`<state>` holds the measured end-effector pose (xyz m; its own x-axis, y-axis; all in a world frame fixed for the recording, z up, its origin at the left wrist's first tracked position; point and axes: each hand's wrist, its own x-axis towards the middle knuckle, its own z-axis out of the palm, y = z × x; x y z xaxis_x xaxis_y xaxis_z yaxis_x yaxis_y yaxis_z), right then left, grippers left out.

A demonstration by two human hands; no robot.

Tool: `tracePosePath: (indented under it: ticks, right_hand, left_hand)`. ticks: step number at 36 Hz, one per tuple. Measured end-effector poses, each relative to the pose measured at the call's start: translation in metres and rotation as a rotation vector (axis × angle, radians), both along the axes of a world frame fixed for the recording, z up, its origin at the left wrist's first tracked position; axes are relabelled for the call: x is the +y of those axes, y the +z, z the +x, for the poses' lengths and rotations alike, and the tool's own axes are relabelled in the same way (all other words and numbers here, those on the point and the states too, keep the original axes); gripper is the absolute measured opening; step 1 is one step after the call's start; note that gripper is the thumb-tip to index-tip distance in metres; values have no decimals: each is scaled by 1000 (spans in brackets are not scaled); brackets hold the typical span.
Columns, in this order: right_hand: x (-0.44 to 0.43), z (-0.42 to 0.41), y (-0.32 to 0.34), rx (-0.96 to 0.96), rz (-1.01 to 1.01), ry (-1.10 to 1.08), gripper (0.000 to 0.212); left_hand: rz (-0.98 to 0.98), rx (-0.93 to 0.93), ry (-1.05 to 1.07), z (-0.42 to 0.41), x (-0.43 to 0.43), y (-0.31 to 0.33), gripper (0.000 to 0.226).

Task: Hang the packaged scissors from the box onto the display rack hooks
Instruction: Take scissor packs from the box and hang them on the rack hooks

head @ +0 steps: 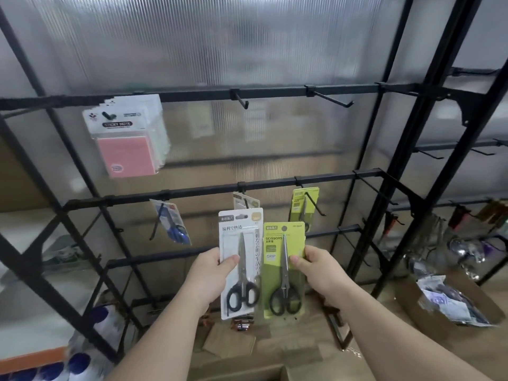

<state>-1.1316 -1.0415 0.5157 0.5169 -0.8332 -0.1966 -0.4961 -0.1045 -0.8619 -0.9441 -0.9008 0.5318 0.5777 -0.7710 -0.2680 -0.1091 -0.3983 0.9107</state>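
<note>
My left hand (209, 273) grips a white pack of black-handled scissors (240, 259) by its left edge, thumb on the front. My right hand (319, 268) holds a green pack of scissors (283, 268) by its right edge. Both packs are upright, side by side, below the middle bar of the black display rack (275, 182). On that bar's hooks hang a blue-handled scissors pack (171, 221), a white pack (246, 202) and green packs (303, 204). The box (247, 372) shows only as a cardboard edge at the bottom.
Sticky note packs (126, 138) hang from the top bar, with bare hooks (242, 101) to their right. An open cardboard box of packaged goods (450, 303) stands at the right on the floor. Blue-capped bottles (79, 364) sit at the lower left.
</note>
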Motion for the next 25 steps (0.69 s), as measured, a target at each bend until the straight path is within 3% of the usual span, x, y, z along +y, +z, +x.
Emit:
tracePosePath:
  ticks: [17, 25]
  right_hand:
    - [-60, -45, -2, 85, -52, -164, 15]
    - [-95, -55, -17, 150, -43, -169, 22]
  left_hand:
    - [24, -76, -10, -27, -50, -10, 14]
    - [42, -95, -29, -37, -81, -25, 34]
